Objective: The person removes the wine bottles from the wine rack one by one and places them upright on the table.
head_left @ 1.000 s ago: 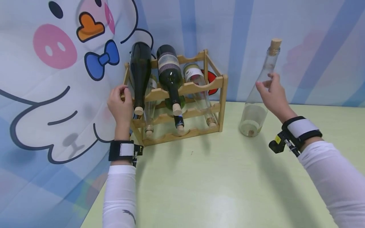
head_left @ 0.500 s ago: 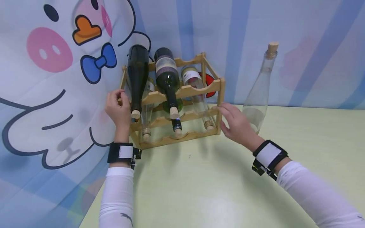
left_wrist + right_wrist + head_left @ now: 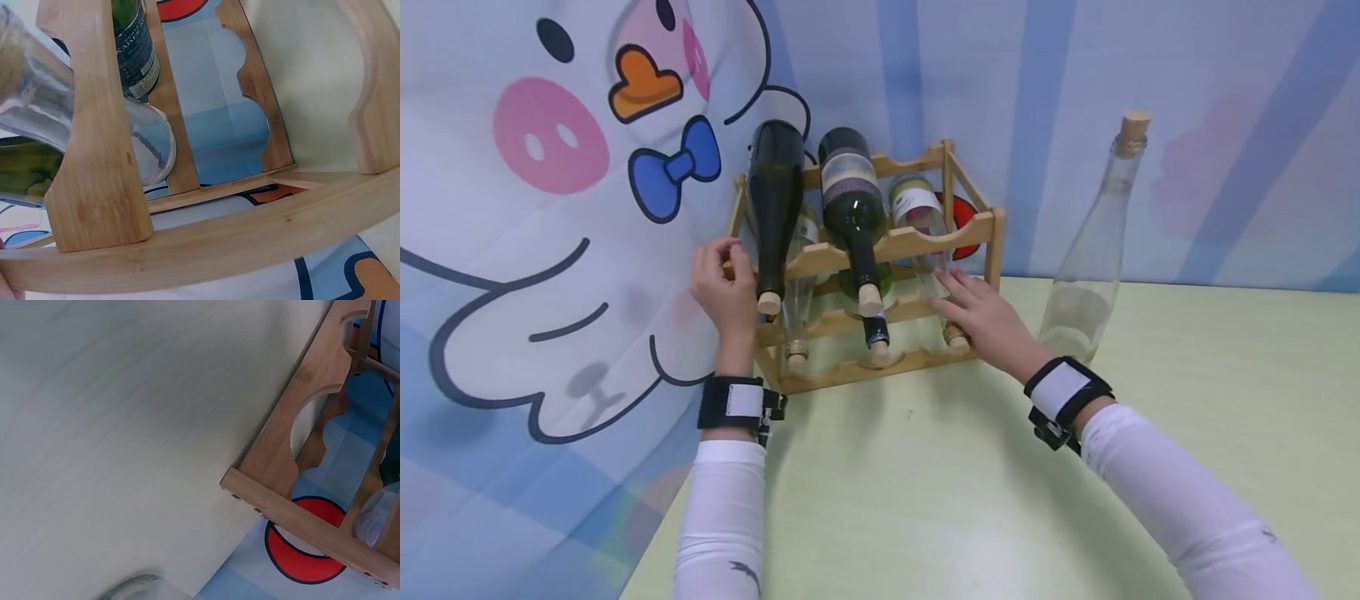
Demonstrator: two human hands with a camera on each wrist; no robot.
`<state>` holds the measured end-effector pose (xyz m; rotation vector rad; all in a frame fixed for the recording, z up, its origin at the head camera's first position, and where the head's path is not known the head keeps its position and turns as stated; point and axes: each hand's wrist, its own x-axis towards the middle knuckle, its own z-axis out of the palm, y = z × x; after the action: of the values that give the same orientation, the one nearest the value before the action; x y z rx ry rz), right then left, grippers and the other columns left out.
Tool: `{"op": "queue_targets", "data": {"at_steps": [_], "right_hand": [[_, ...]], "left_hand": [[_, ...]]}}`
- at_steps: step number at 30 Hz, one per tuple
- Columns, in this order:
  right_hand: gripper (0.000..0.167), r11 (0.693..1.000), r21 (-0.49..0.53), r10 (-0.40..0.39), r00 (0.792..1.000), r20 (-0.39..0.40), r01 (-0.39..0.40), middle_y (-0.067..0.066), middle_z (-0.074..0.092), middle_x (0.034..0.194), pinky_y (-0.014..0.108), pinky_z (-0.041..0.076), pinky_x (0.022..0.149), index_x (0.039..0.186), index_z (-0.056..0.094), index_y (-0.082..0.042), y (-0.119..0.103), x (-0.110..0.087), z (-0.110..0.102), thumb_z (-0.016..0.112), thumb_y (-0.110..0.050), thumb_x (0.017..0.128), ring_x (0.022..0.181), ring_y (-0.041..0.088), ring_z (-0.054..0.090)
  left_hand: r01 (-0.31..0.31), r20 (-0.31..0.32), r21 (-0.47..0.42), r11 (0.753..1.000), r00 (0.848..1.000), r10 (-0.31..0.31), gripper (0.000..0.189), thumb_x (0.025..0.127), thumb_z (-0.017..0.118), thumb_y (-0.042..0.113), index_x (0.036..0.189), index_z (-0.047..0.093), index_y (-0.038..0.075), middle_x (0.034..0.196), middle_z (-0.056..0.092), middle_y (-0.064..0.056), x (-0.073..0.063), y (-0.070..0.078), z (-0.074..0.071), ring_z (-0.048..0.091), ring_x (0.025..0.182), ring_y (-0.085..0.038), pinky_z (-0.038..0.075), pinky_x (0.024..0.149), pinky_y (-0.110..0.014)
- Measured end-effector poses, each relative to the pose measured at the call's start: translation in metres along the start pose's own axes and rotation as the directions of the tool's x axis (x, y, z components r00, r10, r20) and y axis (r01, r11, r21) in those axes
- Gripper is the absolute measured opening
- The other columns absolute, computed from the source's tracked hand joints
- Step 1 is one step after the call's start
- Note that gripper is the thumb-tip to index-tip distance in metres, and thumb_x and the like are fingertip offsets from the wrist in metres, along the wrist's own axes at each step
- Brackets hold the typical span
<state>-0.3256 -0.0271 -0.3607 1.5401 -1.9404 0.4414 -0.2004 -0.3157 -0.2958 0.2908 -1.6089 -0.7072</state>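
In the head view, a wooden wine rack (image 3: 917,242) holds several bottles with their corked necks sloping forward and down. My left hand (image 3: 726,287) grips the rack's left front end, beside a dark bottle (image 3: 777,200) on the top level. A dark labelled bottle (image 3: 853,196) lies right of that. My right hand (image 3: 988,325) has its fingers extended over a clear bottle (image 3: 921,218) with a white label on the rack's right side; whether they touch it is unclear. A corked clear bottle (image 3: 1093,258) stands upright right of the rack.
Another clear bottle (image 3: 797,312) and a bottle with a blue-banded neck (image 3: 876,329) lie lower in the rack. A cartoon-printed cloth (image 3: 647,350) hangs behind and left of the pale table (image 3: 887,483).
My right hand has let go of the upright clear bottle and moved left to the rack's right side. The bottle stays standing. My left hand keeps its place on the rack.
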Motion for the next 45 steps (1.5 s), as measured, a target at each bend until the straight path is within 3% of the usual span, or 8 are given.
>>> {"op": "queue_targets", "data": {"at_steps": [14, 25, 30, 32, 36, 41, 43, 45], "right_hand": [[0.029, 0.975, 0.220, 0.004, 0.984, -0.179, 0.036, 0.018, 0.050, 0.125, 0.041, 0.042, 0.091, 0.106, 0.058, -0.002, -0.033, -0.015, -0.021, 0.061, -0.019, 0.082, 0.122, 0.028, 0.043], [0.032, 0.933, 0.310, -0.046, 0.915, -0.402, 0.183, 0.018, 0.058, 0.112, 0.033, 0.037, 0.098, 0.098, 0.061, 0.001, -0.076, -0.011, -0.047, 0.054, -0.029, 0.086, 0.111, 0.031, 0.051], [0.026, 0.920, 0.307, -0.084, 0.889, -0.451, 0.243, 0.017, 0.061, 0.104, 0.039, 0.039, 0.096, 0.090, 0.060, 0.000, -0.099, -0.013, -0.066, 0.057, -0.025, 0.085, 0.105, 0.029, 0.055], [0.024, 0.914, 0.311, -0.094, 0.883, -0.461, 0.260, 0.017, 0.061, 0.103, 0.039, 0.038, 0.096, 0.088, 0.059, -0.001, -0.106, -0.013, -0.073, 0.058, -0.024, 0.084, 0.105, 0.029, 0.055], [0.022, 0.897, 0.352, -0.076, 0.878, -0.472, 0.267, 0.017, 0.061, 0.104, 0.039, 0.035, 0.100, 0.088, 0.058, -0.001, -0.117, -0.013, -0.082, 0.059, -0.023, 0.083, 0.108, 0.027, 0.054], [0.021, 0.875, 0.401, -0.021, 0.850, -0.526, 0.270, 0.017, 0.059, 0.105, 0.038, 0.031, 0.102, 0.087, 0.056, -0.002, -0.127, -0.010, -0.093, 0.058, -0.023, 0.084, 0.110, 0.024, 0.052], [0.022, 0.873, 0.381, -0.034, 0.817, -0.576, 0.305, 0.017, 0.059, 0.104, 0.039, 0.031, 0.102, 0.086, 0.054, -0.002, -0.132, -0.007, -0.097, 0.058, -0.023, 0.084, 0.107, 0.024, 0.054], [0.024, 0.868, 0.353, -0.051, 0.769, -0.638, 0.350, 0.017, 0.059, 0.102, 0.040, 0.032, 0.100, 0.083, 0.052, 0.000, -0.138, -0.004, -0.101, 0.059, -0.023, 0.083, 0.103, 0.024, 0.056]], "left_hand": [[0.024, 0.041, 0.016, 1.000, 0.999, -0.024, 0.026, 0.087, 0.046, 0.018, 0.090, 0.061, -0.003, 0.083, 0.053, -0.019, 0.005, 0.000, -0.004, 0.050, 0.072, -0.017, 0.038, 0.063, -0.010], [0.065, 0.182, 0.045, 0.997, 0.981, -0.072, 0.029, 0.088, 0.045, 0.023, 0.101, 0.059, 0.001, 0.093, 0.055, -0.015, 0.014, -0.001, -0.009, 0.052, 0.085, -0.019, 0.041, 0.067, -0.014], [-0.117, 0.028, 0.079, 0.990, 0.993, 0.115, 0.025, 0.086, 0.045, 0.013, 0.109, 0.053, 0.004, 0.109, 0.053, -0.013, -0.007, 0.020, -0.009, 0.047, 0.102, -0.021, 0.033, 0.091, -0.029], [-0.252, -0.132, 0.082, 0.964, 0.956, 0.261, 0.025, 0.081, 0.045, 0.006, 0.105, 0.051, 0.005, 0.112, 0.051, -0.012, -0.024, 0.034, -0.008, 0.044, 0.108, -0.022, 0.023, 0.100, -0.039], [-0.512, -0.310, -0.038, 0.858, 0.822, 0.477, 0.039, 0.067, 0.046, -0.002, 0.105, 0.047, 0.006, 0.116, 0.050, -0.007, -0.062, 0.063, 0.000, 0.041, 0.112, -0.023, 0.011, 0.103, -0.051], [-0.665, -0.022, -0.294, 0.687, 0.723, 0.690, 0.063, 0.076, 0.049, 0.013, 0.134, 0.025, 0.008, 0.140, 0.029, -0.013, -0.119, 0.084, 0.026, 0.030, 0.125, -0.029, 0.019, 0.102, -0.047], [-0.646, 0.125, -0.302, 0.701, 0.702, 0.701, 0.071, 0.083, 0.048, 0.024, 0.140, 0.009, 0.011, 0.145, 0.017, -0.014, -0.143, 0.090, 0.041, 0.026, 0.128, -0.029, 0.025, 0.099, -0.043], [-0.584, 0.187, -0.354, 0.730, 0.721, 0.668, 0.079, 0.083, 0.054, 0.030, 0.141, 0.004, 0.014, 0.145, 0.017, -0.015, -0.160, 0.097, 0.054, 0.027, 0.128, -0.030, 0.030, 0.098, -0.042]]}}
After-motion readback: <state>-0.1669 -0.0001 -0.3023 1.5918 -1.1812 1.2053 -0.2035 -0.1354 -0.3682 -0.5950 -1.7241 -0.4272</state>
